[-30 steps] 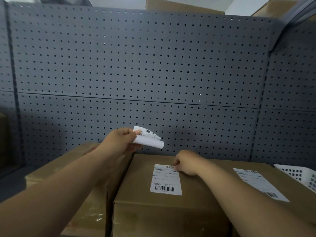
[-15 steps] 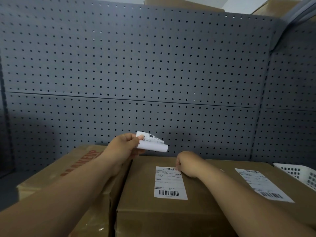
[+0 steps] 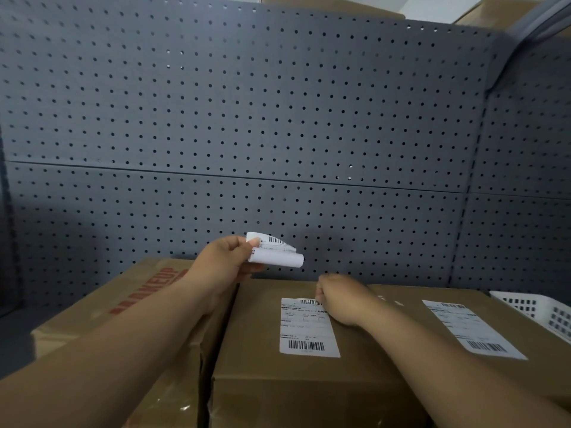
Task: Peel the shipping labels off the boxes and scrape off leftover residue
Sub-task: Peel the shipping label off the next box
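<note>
A wall of grey perforated metal pegboard (image 3: 278, 118), matte and dotted with even rows of round holes, fills the upper and middle frame. Along the bottom stand three brown corrugated cardboard boxes side by side.

Left of centre, the left hand (image 3: 222, 261) is raised above the boxes. Its thumb and fingers pinch one end of a peeled white paper shipping label (image 3: 275, 253), which curls into a loose roll with a barcode showing on its upper flap.

Below centre, a flat rectangular white shipping label (image 3: 307, 327) with printed text and barcodes lies stuck on the smooth top of the middle cardboard box (image 3: 253, 335). The right hand (image 3: 340, 299) rests on that label's upper right corner, fingers curled under. The fingertips are hidden, so I cannot tell whether they grip the corner.

At lower right, the right cardboard box (image 3: 531, 341) carries another flat white barcode label (image 3: 472, 330). The left cardboard box (image 3: 92, 316) bears red block lettering and glossy clear tape. A white slotted plastic basket (image 3: 543, 310) sits at the right edge.
</note>
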`<state>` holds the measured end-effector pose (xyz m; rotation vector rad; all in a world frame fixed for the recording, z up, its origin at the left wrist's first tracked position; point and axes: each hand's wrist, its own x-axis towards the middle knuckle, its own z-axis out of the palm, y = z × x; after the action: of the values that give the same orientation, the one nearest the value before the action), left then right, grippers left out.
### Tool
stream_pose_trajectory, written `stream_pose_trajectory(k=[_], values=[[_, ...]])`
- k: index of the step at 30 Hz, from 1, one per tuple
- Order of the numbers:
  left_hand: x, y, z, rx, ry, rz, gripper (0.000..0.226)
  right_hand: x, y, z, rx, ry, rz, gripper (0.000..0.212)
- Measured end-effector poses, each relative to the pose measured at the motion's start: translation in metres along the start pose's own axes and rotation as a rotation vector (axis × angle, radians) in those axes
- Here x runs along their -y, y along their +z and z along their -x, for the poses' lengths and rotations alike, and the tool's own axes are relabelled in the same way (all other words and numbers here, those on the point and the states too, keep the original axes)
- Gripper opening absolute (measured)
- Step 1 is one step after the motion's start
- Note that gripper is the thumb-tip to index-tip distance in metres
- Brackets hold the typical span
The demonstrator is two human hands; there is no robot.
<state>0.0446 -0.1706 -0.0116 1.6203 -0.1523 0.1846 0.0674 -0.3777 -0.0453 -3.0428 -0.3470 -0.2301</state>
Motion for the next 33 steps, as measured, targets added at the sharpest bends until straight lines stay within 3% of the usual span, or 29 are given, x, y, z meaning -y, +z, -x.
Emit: stream_pose_trajectory(k=[11,21,28,33], values=[[-0.002,0.03,0.008,-0.059,-0.028,0.146,0.017,-0.002,-0.002,0.006,-0.067,0.012,-0.08,0.01],[-0.005,0.032,0.01,-0.07,-0.014,0.03,0.019,0.0,-0.002,0.005,-0.092,0.036,-0.135,0.012],[-0.018,0.019,0.001,-0.082,0.012,-0.007,0.02,0.005,-0.005,-0.003,-0.04,0.045,-0.182,0.038],[-0.016,0.012,-0.006,-0.06,-0.004,-0.016,0.021,0.014,-0.006,-0.003,-0.002,0.023,-0.148,0.026]])
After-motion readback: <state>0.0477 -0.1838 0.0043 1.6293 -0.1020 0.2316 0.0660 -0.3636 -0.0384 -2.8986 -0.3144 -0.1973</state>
